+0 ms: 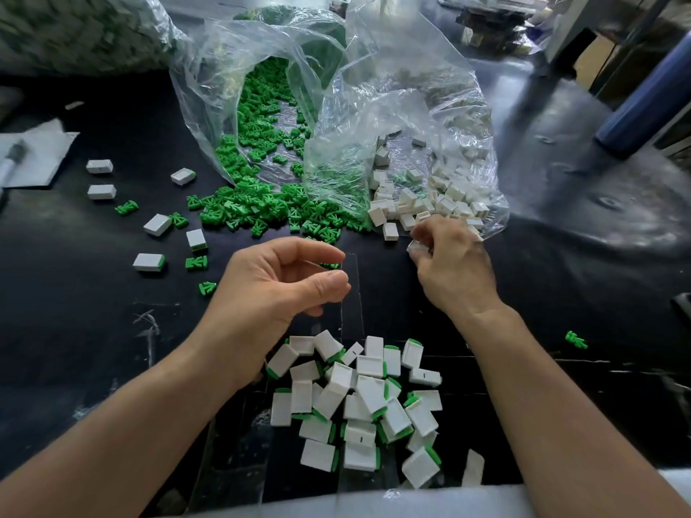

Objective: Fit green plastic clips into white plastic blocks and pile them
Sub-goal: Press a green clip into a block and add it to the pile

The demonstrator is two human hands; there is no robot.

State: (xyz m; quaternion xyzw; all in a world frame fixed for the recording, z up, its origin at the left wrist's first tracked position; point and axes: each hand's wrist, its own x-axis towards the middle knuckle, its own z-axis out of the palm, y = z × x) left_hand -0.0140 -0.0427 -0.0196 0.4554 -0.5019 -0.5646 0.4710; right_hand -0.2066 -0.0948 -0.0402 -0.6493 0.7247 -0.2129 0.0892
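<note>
My right hand (454, 272) pinches a white block (415, 248) at the mouth of a clear bag, where several loose white blocks (430, 205) lie. My left hand (278, 284) hovers over the black table with its fingers loosely curled and thumb and forefinger apart; a green clip (331, 265) shows on the table just behind its fingertips. A heap of green clips (261, 209) spills from a second clear bag (232, 69). A pile of white blocks with green clips fitted (359, 401) lies near me, between my forearms.
Several fitted blocks (157, 224) and stray clips (196, 262) are scattered on the left. A sheet of paper (41, 158) with a marker (11, 158) lies at the far left. One clip (576, 340) lies alone at the right. A blue cylinder (643, 102) stands at back right.
</note>
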